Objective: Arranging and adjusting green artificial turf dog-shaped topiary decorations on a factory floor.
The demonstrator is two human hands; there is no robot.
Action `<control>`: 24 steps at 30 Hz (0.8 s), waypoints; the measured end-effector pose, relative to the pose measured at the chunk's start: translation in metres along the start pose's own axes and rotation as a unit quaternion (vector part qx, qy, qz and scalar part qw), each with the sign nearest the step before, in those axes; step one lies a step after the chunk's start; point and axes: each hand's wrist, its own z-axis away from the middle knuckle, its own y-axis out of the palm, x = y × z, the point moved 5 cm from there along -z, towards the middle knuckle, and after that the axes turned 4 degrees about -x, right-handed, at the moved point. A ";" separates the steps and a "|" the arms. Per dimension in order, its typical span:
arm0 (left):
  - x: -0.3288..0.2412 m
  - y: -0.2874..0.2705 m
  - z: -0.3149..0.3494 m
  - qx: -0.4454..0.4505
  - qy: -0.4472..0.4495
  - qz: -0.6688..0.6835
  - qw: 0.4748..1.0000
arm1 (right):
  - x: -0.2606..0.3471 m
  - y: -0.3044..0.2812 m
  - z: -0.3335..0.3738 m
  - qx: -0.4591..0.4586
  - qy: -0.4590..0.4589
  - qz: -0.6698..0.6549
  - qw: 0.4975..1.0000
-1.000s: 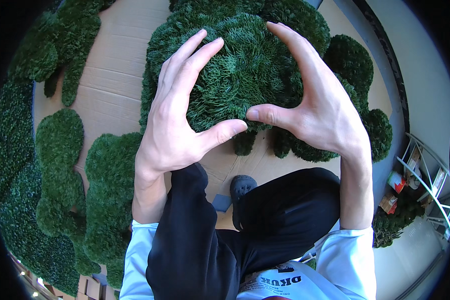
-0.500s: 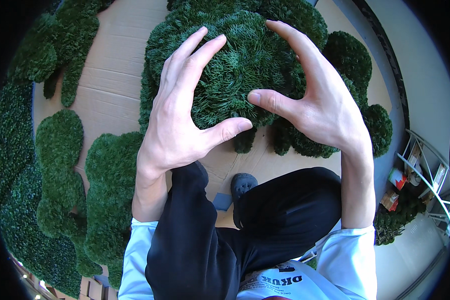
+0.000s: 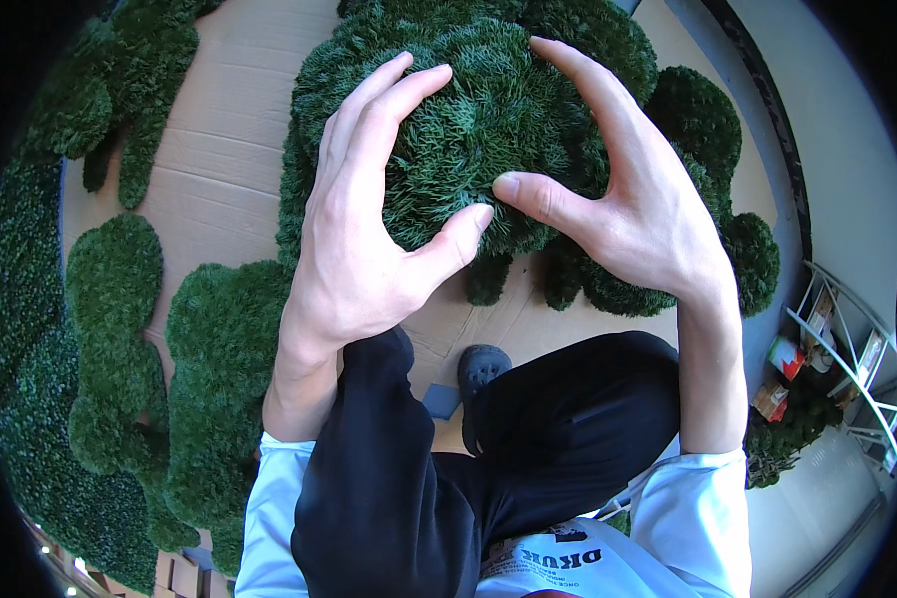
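A large bushy shape of artificial green foliage (image 3: 478,125) lies in front of me, with short legs of the same greenery at its near edge. My left hand (image 3: 359,219) is over its left side, fingers stretched upward and thumb out to the right. Opposite it, my right hand (image 3: 623,184) curves over the right side, thumb pointing left. The two thumb tips are close together but apart. Both hands have spread fingers and hold nothing. Whether the fingertips touch the leaves I cannot tell.
Flat cardboard (image 3: 224,149) covers the floor. On the left stand more foliage shapes, one slim (image 3: 115,339) and one broader (image 3: 219,379), beside a leafy green mat (image 3: 30,399). A white metal rack (image 3: 857,369) with small goods is at right. My shoe (image 3: 483,374) rests near a grey square piece (image 3: 442,401).
My left thumb has swung upward, closer to the right thumb. The right hand has stayed almost still, and the foliage shape looks the same.
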 end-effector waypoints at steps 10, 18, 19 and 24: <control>-0.001 0.000 0.001 0.006 0.012 -0.004 1.000 | 0.004 -0.002 -0.001 0.017 -0.001 0.022 1.000; -0.001 0.002 0.001 0.030 0.018 0.003 0.999 | 0.001 -0.001 -0.001 0.021 0.021 0.001 1.000; -0.001 0.002 0.001 0.033 0.019 0.002 0.999 | 0.001 -0.001 -0.001 0.022 0.032 -0.006 0.999; -0.002 0.004 0.000 0.039 0.019 0.004 0.999 | 0.005 -0.002 -0.002 0.018 0.044 -0.010 0.999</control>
